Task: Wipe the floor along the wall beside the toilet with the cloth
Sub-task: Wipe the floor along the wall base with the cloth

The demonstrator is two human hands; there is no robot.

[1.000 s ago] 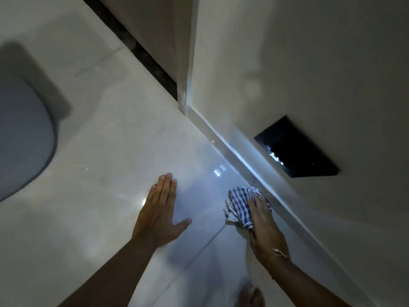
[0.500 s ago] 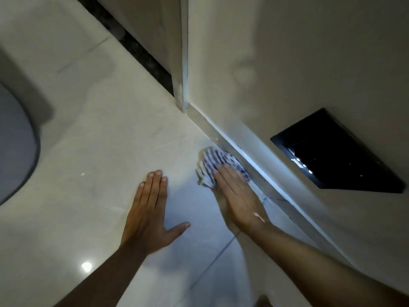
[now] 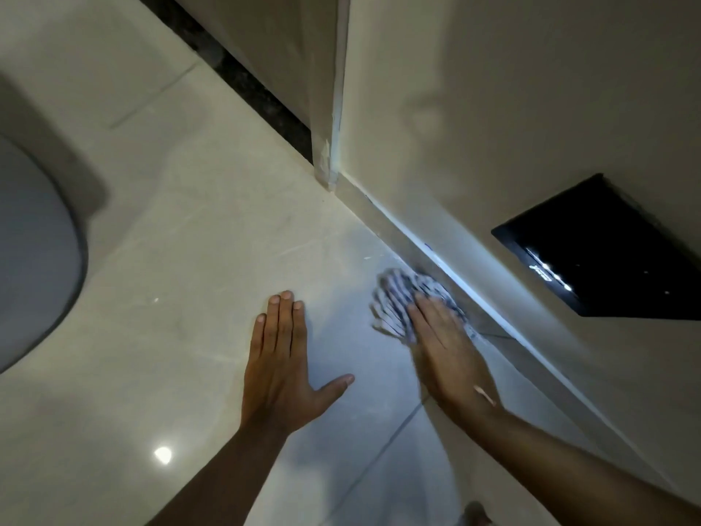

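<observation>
Two flat palms: my left hand [image 3: 280, 373] braces my weight on the floor [image 3: 189, 241], fingers [image 3: 282, 320] straight and released. My right hand [image 3: 447, 354] presses the checked cloth [image 3: 398, 298] under straight fingers, grasping nothing, tight against the skirting [image 3: 383, 218] to catch the edge. I can read no writing on the black wall panel [image 3: 607, 252].

The blue-and-white checked cloth [image 3: 402, 301] lies bunched and blurred on the glossy pale tiled floor [image 3: 189, 260]. It sits under the right hand [image 3: 447, 358]'s flat fingers and beyond their tips, against the foot of the beige wall [image 3: 493, 127].
</observation>
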